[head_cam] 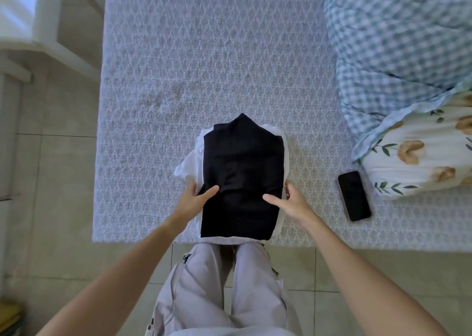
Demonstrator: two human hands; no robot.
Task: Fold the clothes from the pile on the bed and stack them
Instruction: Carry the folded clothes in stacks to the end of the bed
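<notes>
a folded black garment (241, 182) lies on top of folded white clothes (190, 162), the two making a small stack at the near edge of the bed (204, 55), which is covered in a pale blue-grey patterned sheet. the white cloth shows around the black piece on its left, far-right and near sides.

the left hand (195, 198) grips the stack at its left side — thumb laid across the top of the black fabric, fingers tucked out of sight at the edge, so the grip is clamped on the stack. the right hand (291, 200) does the same on the right side, thumb pressed on the black cloth and fingers curled around the white edge beneath.

just to the right of the stack, flat on the sheet, lies a dark smartphone (354, 195), screen up and blank. beyond it, at the right side of the bed, a blue-and-white checked quilt (396, 42) is bunched up, touching a white pillow with a floral print (413, 162).

the person stands at the bed's edge in light grey trousers (217, 292) on a pale tiled floor (58, 182).
</notes>
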